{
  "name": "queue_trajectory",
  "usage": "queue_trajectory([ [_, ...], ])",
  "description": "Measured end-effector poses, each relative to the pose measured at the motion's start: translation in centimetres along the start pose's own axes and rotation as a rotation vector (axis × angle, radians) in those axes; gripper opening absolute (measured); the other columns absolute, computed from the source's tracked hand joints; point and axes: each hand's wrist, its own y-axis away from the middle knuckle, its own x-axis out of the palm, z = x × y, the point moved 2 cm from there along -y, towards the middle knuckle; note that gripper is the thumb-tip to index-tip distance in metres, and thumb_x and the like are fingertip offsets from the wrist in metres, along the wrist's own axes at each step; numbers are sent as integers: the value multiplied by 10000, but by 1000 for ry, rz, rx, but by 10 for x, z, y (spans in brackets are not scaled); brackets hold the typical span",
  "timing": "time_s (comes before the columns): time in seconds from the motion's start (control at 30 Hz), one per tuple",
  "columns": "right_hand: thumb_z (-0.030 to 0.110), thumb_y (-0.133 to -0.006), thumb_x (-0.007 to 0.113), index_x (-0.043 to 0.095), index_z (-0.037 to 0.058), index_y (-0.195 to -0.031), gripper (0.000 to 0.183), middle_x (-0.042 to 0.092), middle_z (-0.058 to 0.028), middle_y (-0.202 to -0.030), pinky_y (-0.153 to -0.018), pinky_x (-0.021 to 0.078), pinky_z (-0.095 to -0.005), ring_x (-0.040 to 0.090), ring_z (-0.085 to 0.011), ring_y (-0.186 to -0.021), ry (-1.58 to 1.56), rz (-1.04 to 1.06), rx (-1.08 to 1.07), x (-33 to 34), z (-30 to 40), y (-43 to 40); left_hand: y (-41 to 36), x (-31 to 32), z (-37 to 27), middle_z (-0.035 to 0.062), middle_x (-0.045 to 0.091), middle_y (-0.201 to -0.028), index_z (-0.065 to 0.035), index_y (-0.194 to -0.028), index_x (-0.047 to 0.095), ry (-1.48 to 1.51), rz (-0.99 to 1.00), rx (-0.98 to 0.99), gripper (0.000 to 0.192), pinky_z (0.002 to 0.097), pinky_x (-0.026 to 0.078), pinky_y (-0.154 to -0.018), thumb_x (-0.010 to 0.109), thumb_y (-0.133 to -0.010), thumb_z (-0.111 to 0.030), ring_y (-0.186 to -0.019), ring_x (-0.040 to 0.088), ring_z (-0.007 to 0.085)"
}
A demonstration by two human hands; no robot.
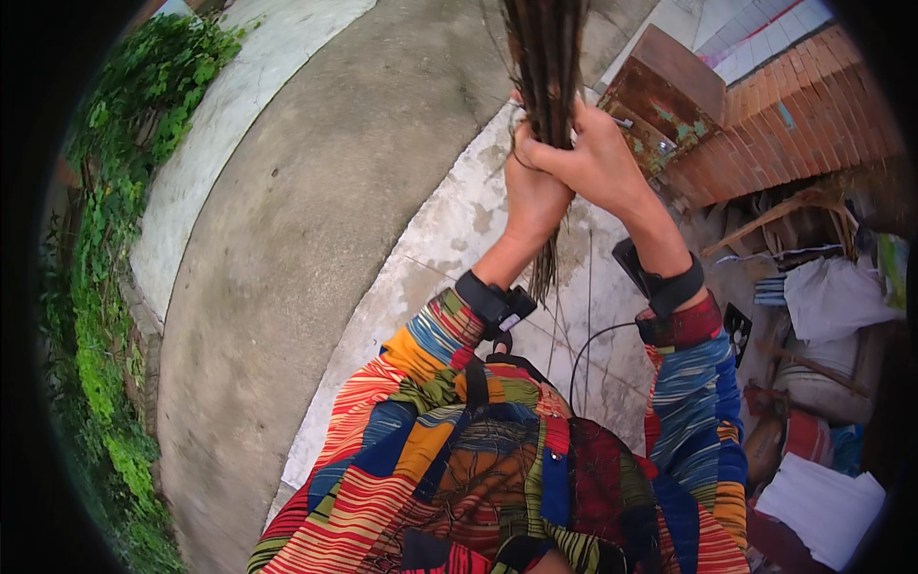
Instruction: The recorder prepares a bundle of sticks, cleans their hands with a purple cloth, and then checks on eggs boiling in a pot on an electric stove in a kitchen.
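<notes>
Both hands are raised in front of me around one bundle of thin dark brown stalks [549, 64]. My left hand [531, 183] wraps the bundle from the left and below. My right hand [602, 154] grips it from the right, its thumb crossing the front near my left hand. The stalks run out of the top of the view, so their far end is hidden. Below my hands, loose thin ends [545, 269] hang down towards my left wrist. Each wrist carries a black strap, and a thin black cable [584, 351] runs from the right one.
A rusty metal cabinet [667, 93] stands at upper right against a low brick wall [796, 107]. Clutter on the right includes a white sack [832, 298], a white bucket [825, 380] and a white sheet [821, 509]. Green vines [107, 402] line the left beyond a concrete path [301, 237].
</notes>
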Motion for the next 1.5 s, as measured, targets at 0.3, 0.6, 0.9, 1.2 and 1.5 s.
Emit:
queue_trajectory([
  [0.3, 165, -684, 648, 538, 9, -969, 343, 608, -92, -734, -635, 462, -274, 572, -154, -662, -245, -159, -53, 25, -25, 2, -1, -6, 44, 149, 603, -878, -19, -967, 526, -72, 65, 150, 246, 330, 454, -689, 589, -751, -119, -824, 600, 287],
  [0.6, 179, -710, 644, 538, 22, -930, 290, 599, -106, -730, -620, 462, -307, 560, -205, -629, -192, -298, 96, 49, -100, 28, 22, -37, 111, 195, 395, -1255, 45, -1211, 365, -217, 569, -187, 679, 317, 340, -929, 679, -628, -104, -1151, 410, 253],
  [0.9, 180, -722, 651, 536, 16, -992, 337, 610, -158, -735, -616, 467, -328, 607, -263, -673, -146, -390, 123, 61, -124, 23, -19, -44, 51, 203, 388, -1257, 38, -1306, 241, -259, 285, 91, 926, 351, 289, -982, 755, -614, -299, -1185, 372, 278],
  [1.2, 140, -663, 661, 481, 113, -1077, 453, 596, -151, -888, -680, 461, -410, 563, -360, -833, -198, -265, 45, 92, -106, 19, -36, -26, 39, 97, 611, -867, 42, -829, 567, -175, 198, 73, 175, 272, 473, -736, 670, -706, -26, -840, 614, 184],
  [1.5, 269, -597, 723, 505, 123, -1006, 486, 548, -61, -962, -798, 405, -392, 493, -285, -973, -32, -134, -36, 107, -124, 44, -25, -41, 21, 75, 597, -692, 7, -707, 529, -193, 54, 72, 101, 259, 485, -630, 615, -757, -10, -650, 611, 161],
])
